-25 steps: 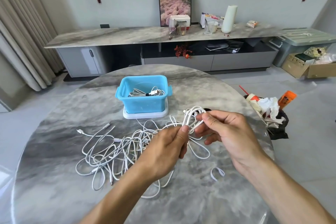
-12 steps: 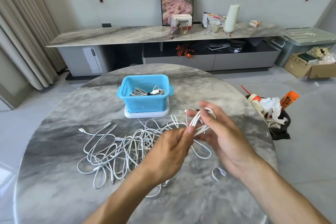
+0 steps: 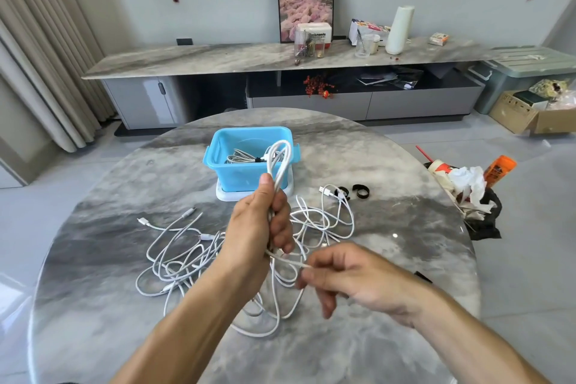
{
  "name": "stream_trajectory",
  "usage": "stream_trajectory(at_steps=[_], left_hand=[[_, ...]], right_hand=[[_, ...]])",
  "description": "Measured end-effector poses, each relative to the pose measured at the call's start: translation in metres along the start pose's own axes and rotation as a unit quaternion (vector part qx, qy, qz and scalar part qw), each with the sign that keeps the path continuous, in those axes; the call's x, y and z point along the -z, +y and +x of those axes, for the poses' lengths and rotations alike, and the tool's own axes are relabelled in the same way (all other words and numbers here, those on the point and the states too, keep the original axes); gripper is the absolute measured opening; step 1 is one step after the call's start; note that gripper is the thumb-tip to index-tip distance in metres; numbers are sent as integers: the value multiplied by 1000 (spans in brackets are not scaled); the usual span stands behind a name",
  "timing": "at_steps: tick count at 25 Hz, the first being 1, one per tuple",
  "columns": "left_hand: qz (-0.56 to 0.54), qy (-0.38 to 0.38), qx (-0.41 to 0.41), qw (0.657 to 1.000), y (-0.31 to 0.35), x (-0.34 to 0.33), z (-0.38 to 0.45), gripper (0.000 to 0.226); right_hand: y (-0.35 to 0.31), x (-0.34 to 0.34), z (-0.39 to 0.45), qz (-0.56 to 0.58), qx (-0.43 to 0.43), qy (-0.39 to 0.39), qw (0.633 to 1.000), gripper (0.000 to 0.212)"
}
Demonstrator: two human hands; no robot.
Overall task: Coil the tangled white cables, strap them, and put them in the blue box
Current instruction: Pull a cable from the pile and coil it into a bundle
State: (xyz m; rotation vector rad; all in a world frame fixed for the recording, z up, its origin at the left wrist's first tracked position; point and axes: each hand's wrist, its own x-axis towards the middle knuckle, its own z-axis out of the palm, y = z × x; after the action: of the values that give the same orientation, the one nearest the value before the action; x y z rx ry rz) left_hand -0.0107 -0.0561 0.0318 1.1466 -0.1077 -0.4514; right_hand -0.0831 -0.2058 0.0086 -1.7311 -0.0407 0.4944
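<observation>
One strapped coil of white cable already lies inside the small blue plastic box (image 3: 249, 165), which sits on a white lid at the far side of the round grey marble counter (image 3: 389, 259). The left hand (image 3: 258, 227) is clenched round a half-made coil of thin white cable (image 3: 278, 159), its loops standing up above the fist. The right hand (image 3: 352, 274) pinches the trailing length of that same cable. Most of the work seems still ahead: a loose tangle of white cables (image 3: 187, 256) sprawls on the counter beneath both hands, and two black straps (image 3: 361, 190) wait near the box, unused
</observation>
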Motion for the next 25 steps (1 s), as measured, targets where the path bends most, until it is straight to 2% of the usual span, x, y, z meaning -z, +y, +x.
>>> stream_trajectory(at_steps=[2,4,7,10,12,14,18,21,25], left_hand=[[-54,-28,24,998,8,2,0,43],[-36,-46,16,998,12,2,-1,41],[154,-29,-41,987,-1,3,0,41],[363,-59,-119,922,-20,4,-1,43],[452,-85,-154,874,-24,2,-2,42],[474,-96,-171,858,-22,0,-2,46],[476,-135,-159,854,-21,2,-5,53],[452,-174,-131,865,-17,-3,-9,33],[456,-169,-100,868,-12,-7,-11,38]], right_hand=[[-15,18,-9,0,20,27,999,22],[-24,31,-16,12,42,50,998,25],[-26,40,-19,19,75,144,987,22],[-25,41,-17,48,112,207,971,14],[-21,38,-14,59,124,226,964,6],[-18,35,-12,68,125,239,961,5],[-18,31,-12,79,122,235,961,4],[-16,28,-10,73,139,246,957,5],[-18,25,-9,55,174,275,944,21]])
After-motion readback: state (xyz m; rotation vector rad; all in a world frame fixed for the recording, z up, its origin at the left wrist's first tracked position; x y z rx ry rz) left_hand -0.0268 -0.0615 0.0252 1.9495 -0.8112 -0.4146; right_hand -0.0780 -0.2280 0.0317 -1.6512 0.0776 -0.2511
